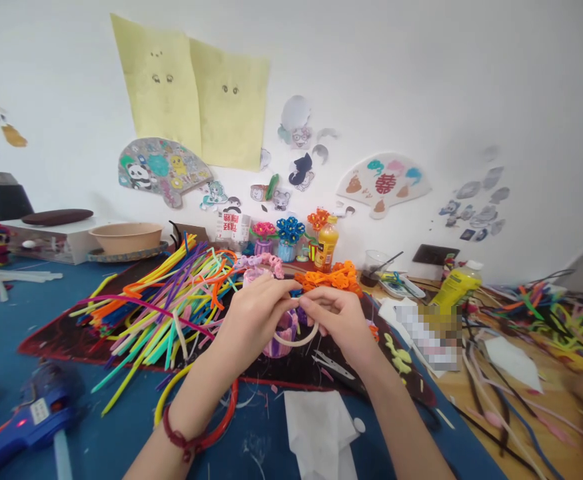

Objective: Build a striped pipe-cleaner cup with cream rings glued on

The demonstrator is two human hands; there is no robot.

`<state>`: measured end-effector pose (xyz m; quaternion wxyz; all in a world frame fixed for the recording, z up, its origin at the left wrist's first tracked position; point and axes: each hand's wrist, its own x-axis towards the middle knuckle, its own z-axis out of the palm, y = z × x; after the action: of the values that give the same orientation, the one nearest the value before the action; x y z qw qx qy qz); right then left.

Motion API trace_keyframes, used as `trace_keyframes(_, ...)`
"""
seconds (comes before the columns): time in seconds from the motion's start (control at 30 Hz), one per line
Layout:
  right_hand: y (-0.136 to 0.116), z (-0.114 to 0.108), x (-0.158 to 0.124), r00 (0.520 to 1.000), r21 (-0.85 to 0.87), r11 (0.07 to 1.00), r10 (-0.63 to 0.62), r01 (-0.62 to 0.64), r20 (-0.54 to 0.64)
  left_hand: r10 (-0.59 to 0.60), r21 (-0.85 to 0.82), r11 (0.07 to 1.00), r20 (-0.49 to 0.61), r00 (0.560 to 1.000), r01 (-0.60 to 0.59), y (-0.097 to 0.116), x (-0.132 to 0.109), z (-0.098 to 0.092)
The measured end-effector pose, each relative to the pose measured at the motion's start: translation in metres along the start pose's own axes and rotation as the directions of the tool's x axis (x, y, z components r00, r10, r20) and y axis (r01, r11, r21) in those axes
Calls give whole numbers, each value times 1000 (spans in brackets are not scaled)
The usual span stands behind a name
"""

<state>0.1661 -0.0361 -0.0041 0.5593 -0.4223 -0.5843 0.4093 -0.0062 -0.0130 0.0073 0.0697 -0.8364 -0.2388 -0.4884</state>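
A cream pipe cleaner (296,343) hangs in a curve between my two hands. My left hand (256,308) pinches one part of it with thumb and fingers, and my right hand (340,320) pinches it close by, the fingertips nearly meeting. Just behind and below stands a small pink and purple pot (277,347), partly hidden by my left hand and the curve. Orange pipe-cleaner pieces (328,277) lie beyond my right hand. Scissors (334,365) rest on the dark mat below it.
At left, many coloured pipe cleaners (156,320) cover the mat. A blue glue gun (36,417) lies front left and a white tissue (318,427) in front. Bottles (327,245) and finished flower pots (287,250) stand by the wall. More pipe cleaners (546,327) lie at right.
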Motion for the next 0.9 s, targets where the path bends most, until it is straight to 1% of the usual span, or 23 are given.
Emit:
trace_keyframes(0.13,-3,-4,-2,999,19,1000,22,-23,46,22,-8,1000,15,1000,-22,0,0,0)
trace_keyframes(0.27,-10,-7,-5,997,-22,999,42,-40,70,37,-4,999,36,999,-37,1,0,-1)
trace_keyframes(0.37,-13,-8,-6,995,-40,998,49,-46,84,49,-6,999,27,998,-48,3,1,-2)
trace_keyframes(0.47,-12,-7,-6,999,-40,999,2,0,50,36,-7,999,8,999,-36,6,3,-2)
trace_keyframes(0.6,-11,-6,-6,996,-44,996,-75,73,-47,-51,-5,999,14,999,51,7,4,-3)
trace_keyframes(0.67,-12,-6,-6,993,-51,995,-93,90,-76,-86,-36,996,4,996,87,7,5,-4)
trace_keyframes(0.77,-13,-5,-8,988,-76,990,-127,120,-89,-116,-96,989,-51,992,111,9,6,-6)
trace_keyframes(0.83,-13,-5,-8,980,-99,983,-168,158,-104,-125,-106,988,-96,987,115,11,7,-7)
trace_keyframes(0.9,-11,-5,-8,966,-133,969,-224,208,-126,-125,-101,988,-119,985,113,12,7,-8)
